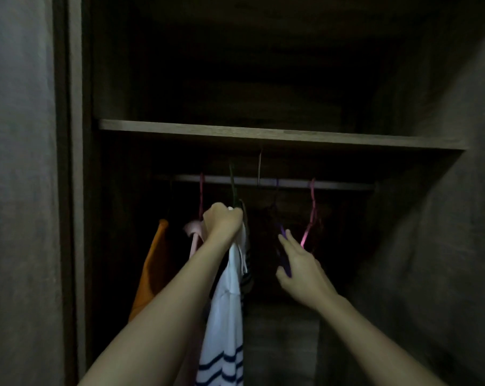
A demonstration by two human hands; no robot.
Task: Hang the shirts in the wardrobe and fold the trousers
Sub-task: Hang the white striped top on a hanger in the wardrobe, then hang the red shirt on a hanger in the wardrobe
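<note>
Step in hand: hanging a shirt; I judge the hook is being set on the rail, centre of frame.
Shirt: white shirt (224, 324) with dark stripes near its hem hangs from centre to the bottom edge, inside the wardrobe opening.
Left hand: left hand (221, 221) is a closed fist, gripping the shirt's top at the hanger neck.
Hanger: dark green hook (232, 179) crosses the rail (341, 185); I cannot tell if it is seated.
Right hand: right hand (299, 263), right of centre, has fingers extended and loosely apart, touching a purple hanger (284, 257); it grips nothing that I can see.
Neighbours: orange garment (152, 268) at left, pink hanger (310, 218) at right.
Next move, judged: confirm the hook sits over the rail, then let go.
Trousers: none in view.
</note>
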